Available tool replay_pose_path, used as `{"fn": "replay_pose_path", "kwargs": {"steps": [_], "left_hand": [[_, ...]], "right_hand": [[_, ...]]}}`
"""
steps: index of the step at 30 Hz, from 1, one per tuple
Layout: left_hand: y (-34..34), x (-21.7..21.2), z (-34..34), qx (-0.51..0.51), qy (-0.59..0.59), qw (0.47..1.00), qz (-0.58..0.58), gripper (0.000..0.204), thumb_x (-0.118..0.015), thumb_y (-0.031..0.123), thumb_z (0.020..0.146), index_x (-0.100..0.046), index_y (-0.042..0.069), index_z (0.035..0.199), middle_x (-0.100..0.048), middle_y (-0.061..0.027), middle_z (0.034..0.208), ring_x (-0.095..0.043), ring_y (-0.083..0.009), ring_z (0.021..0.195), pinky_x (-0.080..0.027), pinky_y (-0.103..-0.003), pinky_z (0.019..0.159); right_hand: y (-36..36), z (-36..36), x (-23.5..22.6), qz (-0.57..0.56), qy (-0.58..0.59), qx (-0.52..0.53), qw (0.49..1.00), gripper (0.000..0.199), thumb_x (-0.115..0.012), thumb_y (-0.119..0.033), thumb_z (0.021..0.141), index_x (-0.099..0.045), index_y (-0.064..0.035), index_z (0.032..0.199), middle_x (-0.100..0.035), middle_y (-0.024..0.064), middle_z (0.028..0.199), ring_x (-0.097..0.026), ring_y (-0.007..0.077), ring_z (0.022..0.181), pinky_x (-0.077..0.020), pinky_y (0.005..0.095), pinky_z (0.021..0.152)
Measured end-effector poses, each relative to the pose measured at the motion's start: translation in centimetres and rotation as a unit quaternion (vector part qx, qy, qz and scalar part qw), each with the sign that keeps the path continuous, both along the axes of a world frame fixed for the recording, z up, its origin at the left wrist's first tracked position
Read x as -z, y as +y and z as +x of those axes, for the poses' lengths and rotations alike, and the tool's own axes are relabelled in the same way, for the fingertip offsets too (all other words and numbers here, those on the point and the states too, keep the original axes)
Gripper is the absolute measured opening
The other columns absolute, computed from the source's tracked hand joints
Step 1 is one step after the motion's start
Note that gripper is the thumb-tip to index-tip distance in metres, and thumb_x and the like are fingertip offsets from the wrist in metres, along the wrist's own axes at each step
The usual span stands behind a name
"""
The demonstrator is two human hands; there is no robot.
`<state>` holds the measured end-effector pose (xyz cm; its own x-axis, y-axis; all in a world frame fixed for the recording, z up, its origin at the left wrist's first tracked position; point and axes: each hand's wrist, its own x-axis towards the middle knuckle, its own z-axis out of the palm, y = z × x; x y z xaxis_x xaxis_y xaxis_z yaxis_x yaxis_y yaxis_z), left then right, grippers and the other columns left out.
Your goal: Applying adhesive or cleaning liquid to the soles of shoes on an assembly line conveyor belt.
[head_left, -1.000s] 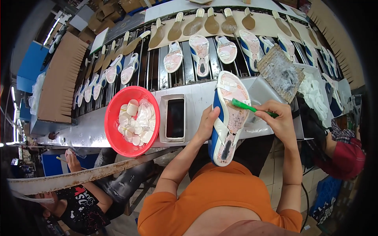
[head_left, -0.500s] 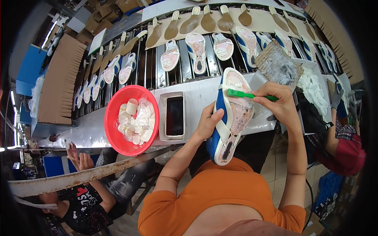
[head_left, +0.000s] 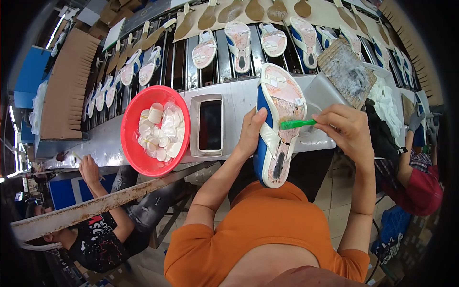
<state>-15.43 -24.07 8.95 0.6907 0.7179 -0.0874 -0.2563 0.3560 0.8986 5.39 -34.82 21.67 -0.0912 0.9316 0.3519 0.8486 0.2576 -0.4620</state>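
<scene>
My left hand [head_left: 251,131] is closed round the side of a white-strapped sandal [head_left: 284,103] on a blue shoe last [head_left: 261,155]. The sandal is held with its rough pinkish underside up and the heel end toward me. Between the thumb and fingers of my right hand [head_left: 345,128] is a green toothbrush [head_left: 300,124]. Its head lies over the narrow waist of the underside; whether the bristles touch cannot be made out. Just beyond my right hand is a clear round dish [head_left: 313,112], partly hidden.
A red basin [head_left: 128,138] of white round pieces and a white tray [head_left: 193,149] of dark liquid stand left. A smeared board [head_left: 346,71] lies at right. Sandals on lasts [head_left: 237,45] and brown soles [head_left: 230,12] line the rollers. Co-workers sit either side.
The toothbrush has moved from the forefoot down to the waist of the sandal's underside. My left hand keeps its hold. The whole bench sits higher in the view.
</scene>
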Motion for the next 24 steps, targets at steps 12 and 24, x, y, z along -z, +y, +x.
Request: {"fn": "replay_pose_path", "kwargs": {"steps": [12,24], "left_hand": [[0.5,1.0,1.0,-0.076,-0.060,0.994,-0.059,0.058,-0.047,0.047,0.095,-0.053,-0.005,0.119,-0.063,-0.0121,0.105,-0.061,-0.0152,0.091,-0.048,-0.028,0.080],[1.6,0.7,0.9,-0.105,-0.051,0.992,-0.042,0.058,-0.047,0.049,0.095,-0.054,-0.004,0.117,-0.063,-0.0104,0.103,-0.061,-0.0137,0.089,-0.048,-0.026,0.079]], "right_hand": [[-1.8,-2.0,1.7,-0.033,0.077,0.019,0.996,0.008,-0.074,-0.008,0.076,-0.068,-0.0047,0.081,-0.060,0.0062,0.071,-0.060,0.0216,0.060,-0.0442,0.0316,0.052],[-2.6,-2.6,1.4,-0.097,0.091,-0.065,0.989,0.010,-0.074,-0.006,0.077,-0.068,-0.0009,0.084,-0.064,0.0066,0.074,-0.057,0.0173,0.059,-0.0414,0.0270,0.051]]}}
